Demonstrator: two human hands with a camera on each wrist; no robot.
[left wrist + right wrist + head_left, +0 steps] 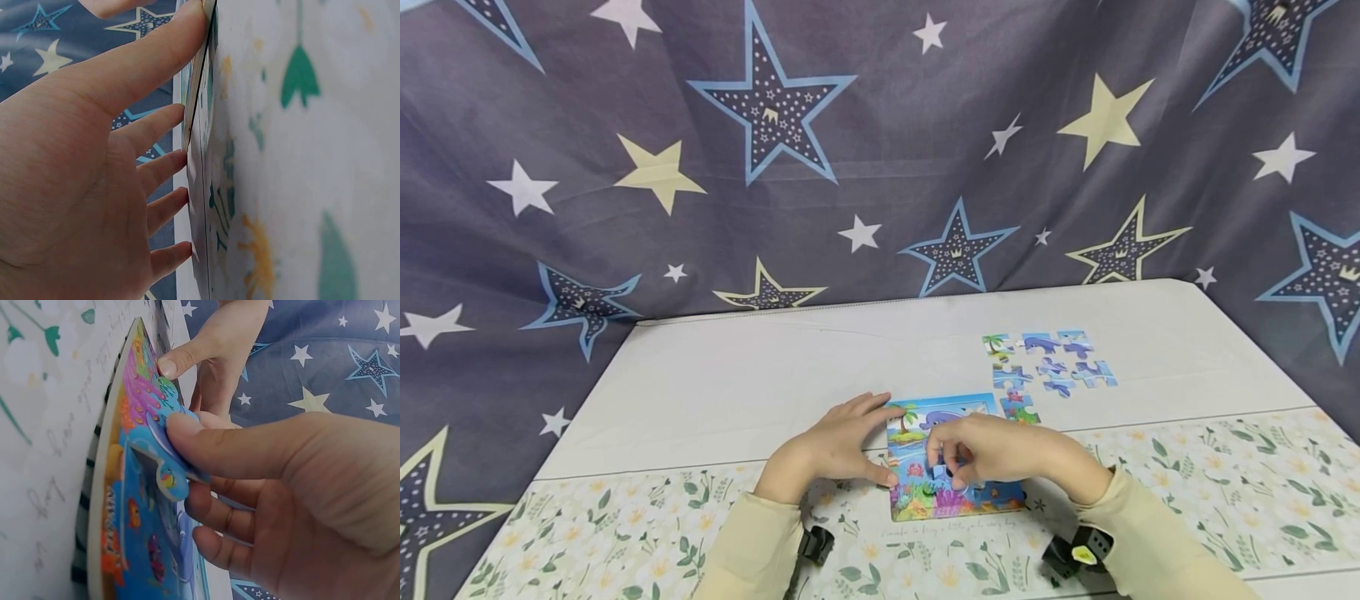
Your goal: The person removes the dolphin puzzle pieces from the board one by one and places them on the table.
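A colourful sea-scene jigsaw board (917,504) lies flat on the table, with a palm tree, a dolphin and coral on it. My right hand (992,446) is over its middle and pinches a blue puzzle piece (174,481) between thumb and fingers. In the right wrist view the piece stands tilted up from the picture. Spread along the board's left side, my left hand (838,442) has its thumb and index finger at the edge. The left wrist view shows its thumb (156,53) against that edge and the other fingers reaching down to the tabletop.
Several loose puzzle pieces (1056,386) lie on the white tabletop beyond the board, to the right. One piece with a red crab (1018,408) is close to the board's right edge. A dark star-patterned curtain (880,167) hangs behind the table.
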